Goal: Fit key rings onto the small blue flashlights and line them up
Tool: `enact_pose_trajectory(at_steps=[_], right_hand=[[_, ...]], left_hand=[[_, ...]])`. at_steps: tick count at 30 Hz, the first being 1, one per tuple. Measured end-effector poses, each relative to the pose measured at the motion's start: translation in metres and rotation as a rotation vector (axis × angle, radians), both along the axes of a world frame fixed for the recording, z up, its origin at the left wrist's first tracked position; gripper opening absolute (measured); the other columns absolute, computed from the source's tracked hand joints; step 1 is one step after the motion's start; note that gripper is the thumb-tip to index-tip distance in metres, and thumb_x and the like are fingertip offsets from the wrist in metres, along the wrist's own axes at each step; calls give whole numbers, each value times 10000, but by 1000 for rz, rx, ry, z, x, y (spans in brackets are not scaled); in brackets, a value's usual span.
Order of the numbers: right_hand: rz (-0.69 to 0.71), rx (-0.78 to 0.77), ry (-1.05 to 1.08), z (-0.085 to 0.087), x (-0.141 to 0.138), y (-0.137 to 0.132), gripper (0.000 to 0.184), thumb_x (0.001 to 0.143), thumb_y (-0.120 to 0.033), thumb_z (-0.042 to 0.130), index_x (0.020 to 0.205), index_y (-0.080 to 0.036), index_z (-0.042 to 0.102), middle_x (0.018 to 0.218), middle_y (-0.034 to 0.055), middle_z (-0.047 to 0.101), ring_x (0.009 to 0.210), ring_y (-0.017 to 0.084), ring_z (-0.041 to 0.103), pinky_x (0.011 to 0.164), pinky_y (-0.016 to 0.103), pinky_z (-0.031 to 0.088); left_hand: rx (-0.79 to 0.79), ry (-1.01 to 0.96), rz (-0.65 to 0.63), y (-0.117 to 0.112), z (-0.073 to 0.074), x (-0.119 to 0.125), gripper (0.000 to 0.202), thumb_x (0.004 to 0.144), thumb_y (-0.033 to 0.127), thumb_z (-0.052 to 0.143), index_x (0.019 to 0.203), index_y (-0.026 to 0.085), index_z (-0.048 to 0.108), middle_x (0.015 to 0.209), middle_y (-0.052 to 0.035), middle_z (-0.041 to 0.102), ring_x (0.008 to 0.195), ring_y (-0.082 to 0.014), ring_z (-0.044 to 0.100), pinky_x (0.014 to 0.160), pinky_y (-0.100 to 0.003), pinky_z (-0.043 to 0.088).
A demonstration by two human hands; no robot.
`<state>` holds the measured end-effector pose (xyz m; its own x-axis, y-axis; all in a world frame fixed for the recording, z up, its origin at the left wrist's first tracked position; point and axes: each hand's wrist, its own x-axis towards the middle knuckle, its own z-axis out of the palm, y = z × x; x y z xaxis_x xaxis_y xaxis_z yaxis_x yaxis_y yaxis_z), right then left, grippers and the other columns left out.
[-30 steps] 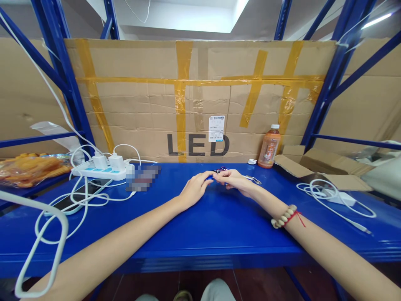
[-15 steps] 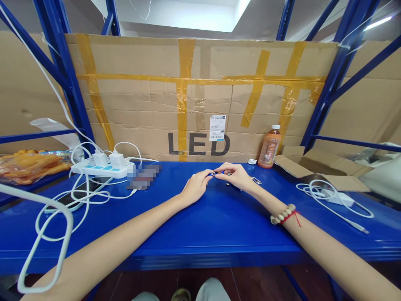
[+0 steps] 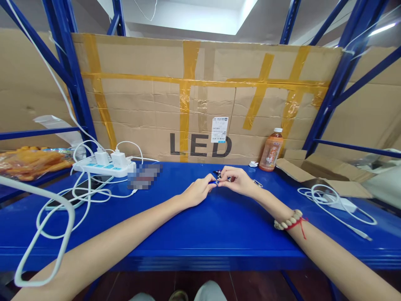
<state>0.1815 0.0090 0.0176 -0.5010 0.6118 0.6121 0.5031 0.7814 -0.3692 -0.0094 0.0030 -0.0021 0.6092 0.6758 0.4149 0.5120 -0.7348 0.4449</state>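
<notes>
Beaded bracelet (image 3: 288, 220) with red cord, worn over blue shelf (image 3: 200, 230). Left hand (image 3: 196, 193), fingertips pinching small blue piece (image 3: 213, 182), centred above shelf. Right hand (image 3: 237, 181), thumb and fingers pinching the metallic end of same. Just beyond: silver clip (image 3: 258, 183), partly hidden. Farther: bottle (image 3: 271, 151), orange, white-capped, upright; taped cardboard (image 3: 140, 108), lettered LED.

Toward the right of my frame I see a capped orange bottle (image 3: 271, 151) beside an open cardboard box (image 3: 347, 187), a white charging adapter (image 3: 344, 204) in front of it. A taped cardboard panel (image 3: 140, 108) lettered LED spans my upper middle. At left I make out a white power strip (image 3: 94, 168) and a dark-screened phone (image 3: 97, 183).
</notes>
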Motion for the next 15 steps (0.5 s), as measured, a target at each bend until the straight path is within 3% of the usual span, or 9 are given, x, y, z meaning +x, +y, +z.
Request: enact_pose_trajectory(at_steps=[15], right_hand=[[-22,-141,130,-2,-11,-3,311,688,-429,605,537,-162,558,611,16,548,579,113,495,567,259,380]], left_hand=[[89,-51,30,2,-1,1,118,866,259,362,904,216,466,870,-12,596,821,-161,573,722,-264,429]])
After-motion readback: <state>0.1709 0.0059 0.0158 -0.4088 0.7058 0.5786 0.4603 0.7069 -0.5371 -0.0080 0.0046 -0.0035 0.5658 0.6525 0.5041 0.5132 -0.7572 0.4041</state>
